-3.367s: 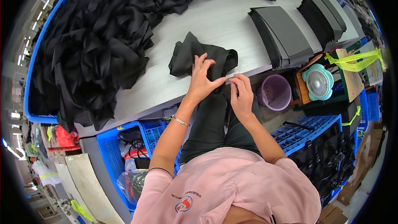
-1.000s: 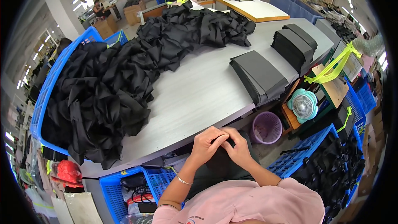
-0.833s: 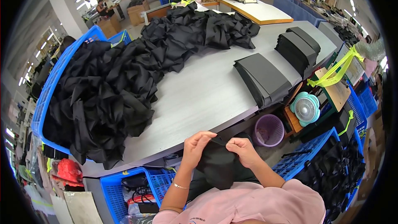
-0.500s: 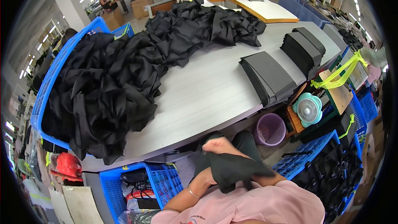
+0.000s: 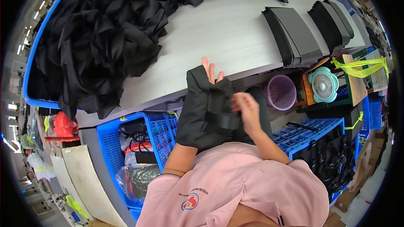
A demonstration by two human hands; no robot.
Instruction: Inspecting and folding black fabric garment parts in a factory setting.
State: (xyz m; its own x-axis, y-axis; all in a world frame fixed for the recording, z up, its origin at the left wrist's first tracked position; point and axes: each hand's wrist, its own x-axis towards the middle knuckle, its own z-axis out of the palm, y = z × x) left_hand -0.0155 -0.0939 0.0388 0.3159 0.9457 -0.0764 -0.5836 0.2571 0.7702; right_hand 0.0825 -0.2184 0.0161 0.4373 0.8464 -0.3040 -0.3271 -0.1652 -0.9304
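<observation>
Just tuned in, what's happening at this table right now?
A person in a pink shirt has a black fabric piece pulled over the left hand, fingertips poking out the top. The right hand grips its strap. A big heap of black fabric and two neat folded stacks lie on the grey table.

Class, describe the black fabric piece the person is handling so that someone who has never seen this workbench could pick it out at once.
Start at the long grey worktable and drop to its near edge. There the black fabric piece is pulled over the left hand, fingertips poking out, while the right hand grips its band. Unlike the heaped black fabric and the flat stacked black pieces, it alone is off the table.
</observation>
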